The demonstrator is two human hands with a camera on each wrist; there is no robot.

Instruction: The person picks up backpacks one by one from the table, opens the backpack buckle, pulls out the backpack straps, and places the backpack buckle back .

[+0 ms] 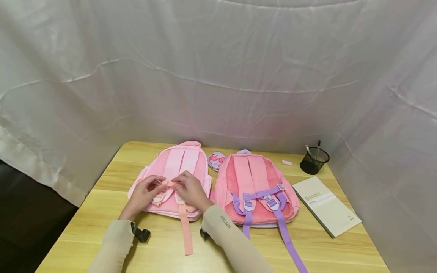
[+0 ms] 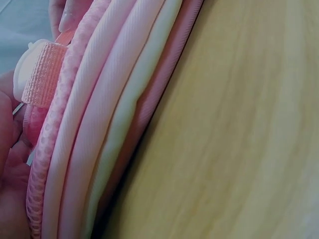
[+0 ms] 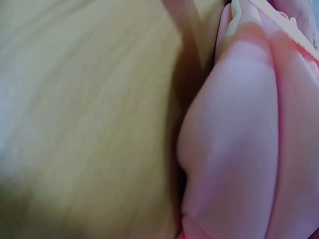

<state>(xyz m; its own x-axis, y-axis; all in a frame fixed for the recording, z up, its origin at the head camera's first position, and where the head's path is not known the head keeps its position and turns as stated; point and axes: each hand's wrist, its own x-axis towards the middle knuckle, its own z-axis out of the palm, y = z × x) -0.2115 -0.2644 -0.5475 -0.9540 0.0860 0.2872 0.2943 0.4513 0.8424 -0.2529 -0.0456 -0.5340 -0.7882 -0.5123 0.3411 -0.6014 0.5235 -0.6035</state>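
Observation:
A light pink backpack (image 1: 155,167) lies with its shoulder straps up on the left half of the table. Over its lower part, my left hand (image 1: 144,194) and right hand (image 1: 192,190) meet, both pinching a short orange strap (image 1: 169,183) between thumb and fingers. One loose orange webbing end (image 1: 186,231) hangs from under my right hand onto the table. In the left wrist view, a white plastic buckle (image 2: 26,67) with ribbed orange webbing (image 2: 46,74) stands beside the bag's mesh back. The right wrist view shows the bag's pink side (image 3: 229,129); fingers are mostly hidden there.
To the right lies a second pink backpack (image 1: 223,185) with purple straps (image 1: 286,235), a purple one fastened across. A round printed pouch (image 1: 216,161) sits between the bags. A notebook (image 1: 327,206), an eraser-like block (image 1: 286,162) and a mesh pen cup (image 1: 314,161) are farther right.

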